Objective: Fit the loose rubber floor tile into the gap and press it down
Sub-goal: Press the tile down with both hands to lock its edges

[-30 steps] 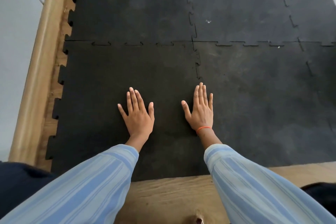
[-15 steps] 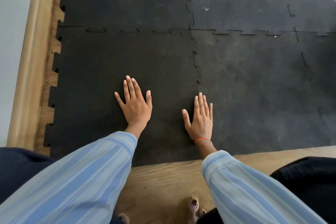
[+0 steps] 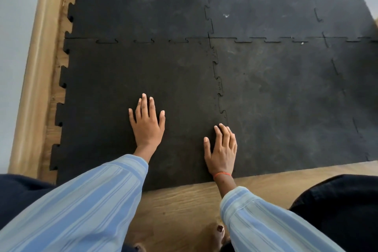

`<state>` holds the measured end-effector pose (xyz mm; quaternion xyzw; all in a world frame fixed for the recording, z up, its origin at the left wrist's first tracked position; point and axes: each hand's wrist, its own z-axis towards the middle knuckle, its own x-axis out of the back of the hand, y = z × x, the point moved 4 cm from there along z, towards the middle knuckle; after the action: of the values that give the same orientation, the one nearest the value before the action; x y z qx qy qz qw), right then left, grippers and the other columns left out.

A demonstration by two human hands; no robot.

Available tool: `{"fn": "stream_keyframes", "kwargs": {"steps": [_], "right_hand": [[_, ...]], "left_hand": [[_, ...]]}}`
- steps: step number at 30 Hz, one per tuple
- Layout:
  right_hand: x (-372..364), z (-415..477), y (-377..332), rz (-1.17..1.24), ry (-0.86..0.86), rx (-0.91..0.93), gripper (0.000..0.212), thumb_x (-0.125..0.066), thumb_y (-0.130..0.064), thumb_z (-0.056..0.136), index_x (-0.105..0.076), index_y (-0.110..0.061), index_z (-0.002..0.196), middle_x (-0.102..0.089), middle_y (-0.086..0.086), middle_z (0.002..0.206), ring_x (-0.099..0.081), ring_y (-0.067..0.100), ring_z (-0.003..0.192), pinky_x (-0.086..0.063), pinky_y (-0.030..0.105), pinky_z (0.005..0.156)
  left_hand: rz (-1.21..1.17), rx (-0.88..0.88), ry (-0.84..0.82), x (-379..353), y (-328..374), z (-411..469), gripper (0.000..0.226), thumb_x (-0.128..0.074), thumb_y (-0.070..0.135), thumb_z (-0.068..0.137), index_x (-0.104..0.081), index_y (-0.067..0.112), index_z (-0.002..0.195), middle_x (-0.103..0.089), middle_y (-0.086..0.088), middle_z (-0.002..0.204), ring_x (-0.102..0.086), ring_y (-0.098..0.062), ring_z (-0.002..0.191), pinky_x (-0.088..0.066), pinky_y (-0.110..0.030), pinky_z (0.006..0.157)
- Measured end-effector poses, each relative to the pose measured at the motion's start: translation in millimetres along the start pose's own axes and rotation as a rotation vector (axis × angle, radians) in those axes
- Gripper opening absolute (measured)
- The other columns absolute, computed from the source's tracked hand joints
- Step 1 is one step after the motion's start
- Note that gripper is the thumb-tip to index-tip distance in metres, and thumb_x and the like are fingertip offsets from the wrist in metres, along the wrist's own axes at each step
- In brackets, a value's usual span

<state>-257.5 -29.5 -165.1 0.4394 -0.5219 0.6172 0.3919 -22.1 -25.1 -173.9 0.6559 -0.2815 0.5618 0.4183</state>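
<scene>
Both hands lie flat, palms down and fingers spread, on the loose rubber floor tile point(image 3: 139, 80); neither grip is closed on anything, each simply resting open against the rubber. The left hand point(image 3: 147, 122) sits near the middle of the tile's near half, its fingers pointing away from the person. The right hand point(image 3: 222, 151) is lower and nearer the person, its wrist with an orange wristband point(image 3: 222, 174) at the tile's near edge and its fingertips point(image 3: 222, 126) touching the jigsaw seam point(image 3: 219, 92) that runs away from them. The tile is black, matte and slightly speckled, darker and cleaner than the neighbouring tile point(image 3: 286, 104) just right of the right hand, which looks greyer and scuffed with pale smears. It lies in the near left corner of the mat, level with its neighbours as far as can be seen. Beyond the left hand's fingers its far edge meets another tile point(image 3: 139, 2) along a line of interlocking tabs. Well to the left of the left hand, its outer edge shows exposed puzzle teeth against the wooden floor point(image 3: 178, 206) and a pale wooden skirting point(image 3: 34, 80). Its near edge, under the wrists, is cut straight. Blue striped sleeves point(image 3: 81, 206) cover both forearms.
</scene>
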Motion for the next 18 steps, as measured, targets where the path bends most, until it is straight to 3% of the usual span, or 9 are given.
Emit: {"fn": "stream_keyframes", "kwargs": {"steps": [7,11,13,18], "right_hand": [[-3,-1,-4,-0.052,0.029,-0.031,0.045,-0.044,-0.045,0.091,-0.054,-0.014,0.123,-0.054,0.008,0.134,-0.034,0.024,0.130,-0.036,0.045,0.109],[-7,22,-23,0.071,0.095,-0.034,0.033,-0.045,-0.035,0.093,-0.060,-0.013,0.113,-0.060,0.006,0.128,-0.039,0.021,0.124,-0.034,0.046,0.109],[-13,30,-33,0.074,0.079,-0.028,0.036,-0.043,-0.036,0.093,-0.058,-0.014,0.118,-0.057,0.004,0.133,-0.038,0.021,0.127,-0.035,0.046,0.109],[-20,33,-35,-0.025,-0.009,-0.072,0.053,-0.043,-0.046,0.093,-0.046,-0.019,0.138,-0.040,0.002,0.152,-0.031,0.023,0.143,-0.015,0.039,0.117]], "left_hand": [[-0.016,-0.024,0.028,0,-3,-2,0.056,-0.034,0.040,0.097,-0.043,0.007,0.142,-0.034,-0.015,0.153,-0.037,-0.032,0.138,-0.024,-0.054,0.113],[-0.028,-0.020,0.039,2,-7,-7,0.051,-0.037,0.038,0.098,-0.046,0.009,0.139,-0.038,-0.014,0.151,-0.040,-0.031,0.136,-0.026,-0.057,0.112],[-0.020,0.038,0.064,4,-16,-20,0.047,-0.042,0.035,0.098,-0.048,0.011,0.138,-0.040,-0.012,0.150,-0.042,-0.031,0.134,-0.025,-0.060,0.110],[0.005,0.083,0.161,4,-23,-35,0.043,-0.046,0.034,0.096,-0.052,0.011,0.132,-0.045,-0.011,0.145,-0.046,-0.031,0.128,-0.027,-0.061,0.108]]}}
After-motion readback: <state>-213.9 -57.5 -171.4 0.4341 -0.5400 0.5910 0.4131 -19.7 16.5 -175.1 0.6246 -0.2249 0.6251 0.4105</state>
